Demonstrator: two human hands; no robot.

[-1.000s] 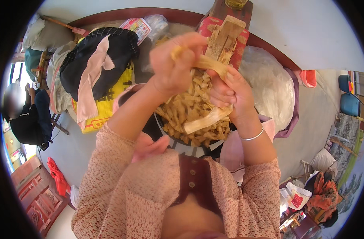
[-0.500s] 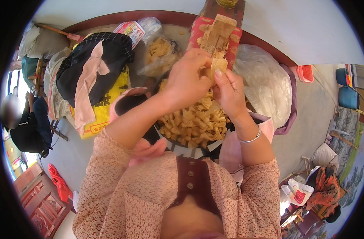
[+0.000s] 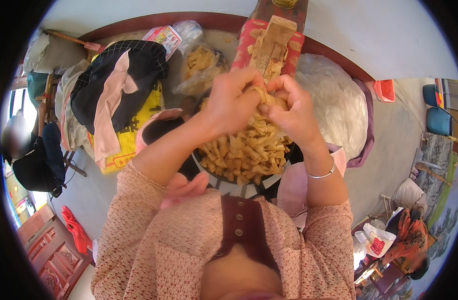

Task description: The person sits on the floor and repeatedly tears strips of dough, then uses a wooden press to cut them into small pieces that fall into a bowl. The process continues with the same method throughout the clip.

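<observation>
Close up, both hands over the middle of a big pile. Left hand (image 3: 234, 102) with fingers curled tight on a tan strip (image 3: 263, 95); right hand (image 3: 296, 112) pinching the same strip with thumb and finger. Hands almost touching, strip squeezed and bent between them, partly hidden by the fingers. Hard to tell if tied all the way.

Right under, a round pan (image 3: 214, 176) heaped with bent, knot-like pieces (image 3: 246, 155). Lots done, by the look of it. Left to do: at least the one strip in hand, likely not finished. No way to tell how many more.

Just past the hands, a wooden block (image 3: 273, 44) on a red patterned cloth (image 3: 244, 42), with the near end hidden by fingers. Close by on the right, a big puffy clear plastic bag (image 3: 329, 110), a bit in the way on that side. Up to the left, a small see-through bag (image 3: 204, 62) with more tan bits inside. Farther left, a black cloth (image 3: 94, 90) over a yellow sack (image 3: 151, 112).

Far off, a red basin (image 3: 385, 91) at right, and a seated person in dark clothes (image 3: 36, 165) at left.
</observation>
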